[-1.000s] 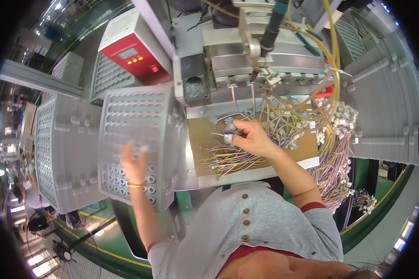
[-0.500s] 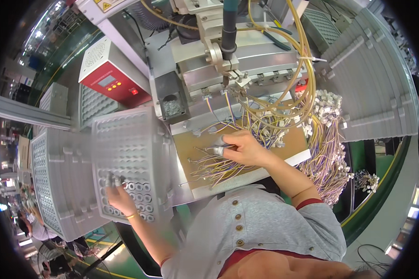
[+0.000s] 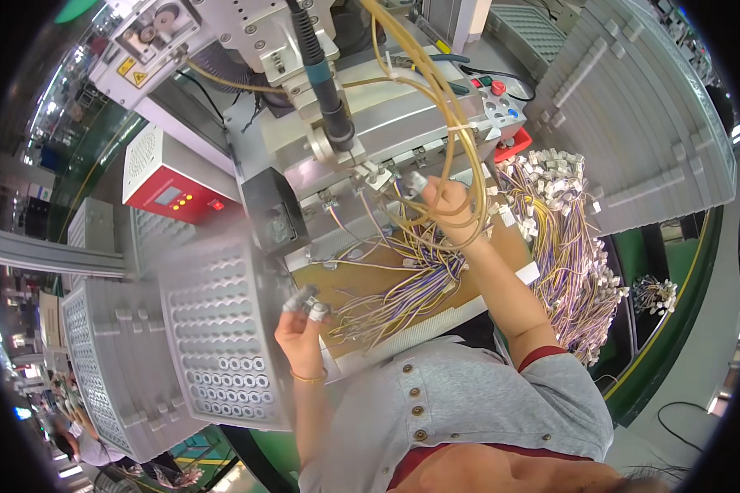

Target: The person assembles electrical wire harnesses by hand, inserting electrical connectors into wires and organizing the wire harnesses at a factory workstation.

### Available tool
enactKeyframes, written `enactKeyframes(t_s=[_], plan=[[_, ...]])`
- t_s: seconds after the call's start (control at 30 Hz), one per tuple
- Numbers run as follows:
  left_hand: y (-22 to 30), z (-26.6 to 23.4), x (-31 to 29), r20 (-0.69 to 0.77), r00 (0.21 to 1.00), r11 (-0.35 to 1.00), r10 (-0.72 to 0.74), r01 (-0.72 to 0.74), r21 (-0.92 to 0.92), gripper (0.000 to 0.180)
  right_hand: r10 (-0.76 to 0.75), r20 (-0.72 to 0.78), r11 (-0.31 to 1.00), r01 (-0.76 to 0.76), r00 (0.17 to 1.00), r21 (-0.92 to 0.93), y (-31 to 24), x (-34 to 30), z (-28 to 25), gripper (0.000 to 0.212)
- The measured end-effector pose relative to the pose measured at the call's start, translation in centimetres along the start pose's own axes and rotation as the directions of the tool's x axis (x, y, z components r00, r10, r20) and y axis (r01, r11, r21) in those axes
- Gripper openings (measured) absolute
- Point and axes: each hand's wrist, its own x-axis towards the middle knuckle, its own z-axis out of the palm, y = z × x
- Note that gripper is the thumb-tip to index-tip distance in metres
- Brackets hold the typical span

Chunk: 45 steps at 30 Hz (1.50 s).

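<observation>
My left hand, wearing grey fingertip covers, is raised between the clear plastic tray and the wires on the brown board. Its thumb and finger are drawn together; anything between them is too small to make out. Several rows of small round metal-coloured parts sit in the tray's lower pockets. My right hand reaches under the looped yellow hoses to the row of clamps on the machine. Its covered fingertips are pinched beside the machine head, and what they hold is hidden.
A red and white control box stands at left, with a black bin beside the machine. A large wire bundle with white connectors hangs at right. Stacked clear trays stand far right, and more trays at left.
My left hand has left the tray pockets and moved right toward the board. My right hand has gone from the loose wires up to the machine's clamps. The whole view has shifted slightly.
</observation>
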Motion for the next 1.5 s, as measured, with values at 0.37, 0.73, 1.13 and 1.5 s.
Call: enactKeyframes(t_s=[0.37,0.73,1.13,1.5], plan=[[-2.8,0.6,-0.8,0.065,0.996,0.998,-0.067,0.066,0.015,0.029,-0.039,-0.104,0.985,0.056,0.994,0.164,-1.9,1.3,3.2,0.033],[-2.5,0.2,-2.0,0.043,0.997,0.996,-0.063,0.06,0.072,0.032,0.041,-0.301,0.999,-0.037,0.953,0.021,3.2,-0.1,-3.0,0.018],[-2.9,1.7,-1.5,0.066,0.992,0.994,-0.104,0.105,-0.015,0.032,-0.497,-0.175,0.522,0.131,0.85,-0.843,8.7,11.0,-15.8,0.026],[-3.4,0.2,-1.3,0.09,0.989,0.992,-0.121,0.122,-0.01,0.033,-0.181,-0.128,0.956,0.144,0.975,-0.257,-1.6,-1.7,-1.6,0.02]])
